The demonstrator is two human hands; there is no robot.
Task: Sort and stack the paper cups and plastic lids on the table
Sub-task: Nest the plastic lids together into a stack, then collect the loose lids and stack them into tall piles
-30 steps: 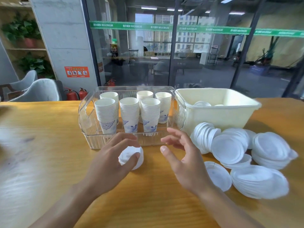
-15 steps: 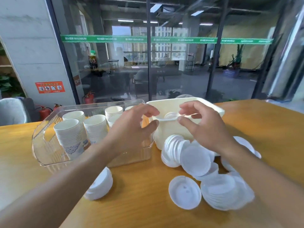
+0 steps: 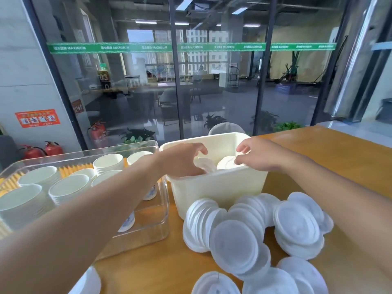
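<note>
The left hand (image 3: 182,160) is seen at frame centre, reaching over the near rim of the bin (image 3: 214,187), with fingers curled down onto a lid inside (image 3: 204,164); whether that lid is gripped or only touched cannot be told. The right hand (image 3: 257,154) is positioned just right of it, fingertips bent at the rim above a second lid (image 3: 227,162), with no firm hold visible. Loose lids (image 3: 235,245) are heaped on the table (image 3: 318,149) in front of the bin, at lower right. Stacked cups (image 3: 67,188) are held upright in the clear tray (image 3: 148,225) at left, which stands just beside the bin. Another lid stack (image 3: 89,283) is cut off by the bottom edge.
</note>
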